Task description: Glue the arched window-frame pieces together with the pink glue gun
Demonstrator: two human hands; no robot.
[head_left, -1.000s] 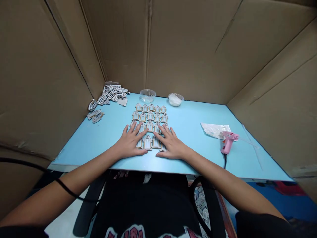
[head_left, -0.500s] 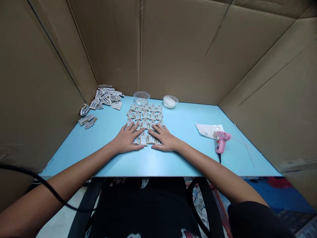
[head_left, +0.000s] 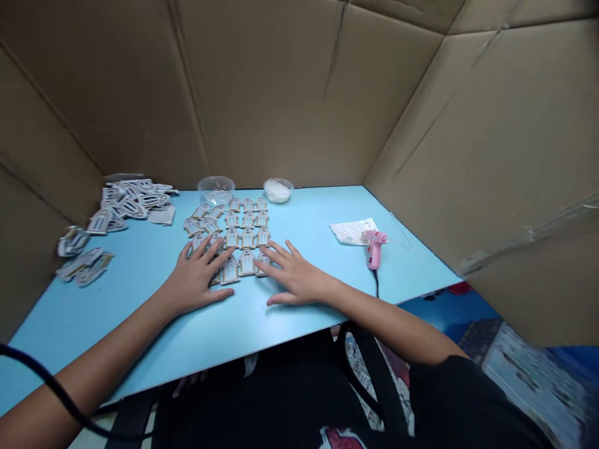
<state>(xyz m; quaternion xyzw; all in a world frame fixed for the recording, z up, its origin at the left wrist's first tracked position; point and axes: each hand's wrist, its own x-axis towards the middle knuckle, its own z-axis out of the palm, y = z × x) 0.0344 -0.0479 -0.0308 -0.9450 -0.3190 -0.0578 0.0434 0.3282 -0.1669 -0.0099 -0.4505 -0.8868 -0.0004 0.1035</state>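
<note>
Overall, brown cardboard walls [head_left: 281, 93] box in a light blue table [head_left: 306, 218], so any piece pushed far toward the back could jam against them, while one dragged too far toward the body could drop off the near edge. On the table, left of the middle, lies a block of arched pieces [head_left: 248, 237]. Its right-hand columns stand fairly straight, but the left ones lean and look crowded; more sideways pressure there could make edges ride over one another or skew the neighbouring rows. Well to the left sits a loose heap of similar pieces [head_left: 133, 201], some stacked unevenly, which a careless elbow or sleeve could topple.

Both hands lie flat and spread, gripping nothing. The left hand [head_left: 194, 280] rests its fingers across the tilted front pieces, hiding some, so a misplaced one there could go unnoticed. The right hand [head_left: 294, 274] has its fingertips at the block's right edge; uneven force between the two could twist the rows. Just behind the block, a clear bowl [head_left: 216, 181] stands close enough to be nudged; a bowl of white material [head_left: 292, 187] is beside it. Farther right, a pink glue gun [head_left: 374, 251] touches or nearly touches a white packet [head_left: 347, 232]; if hot, its tip could mark it. Its dark cord [head_left: 377, 284] runs toward the right forearm, which could snag it.
</note>
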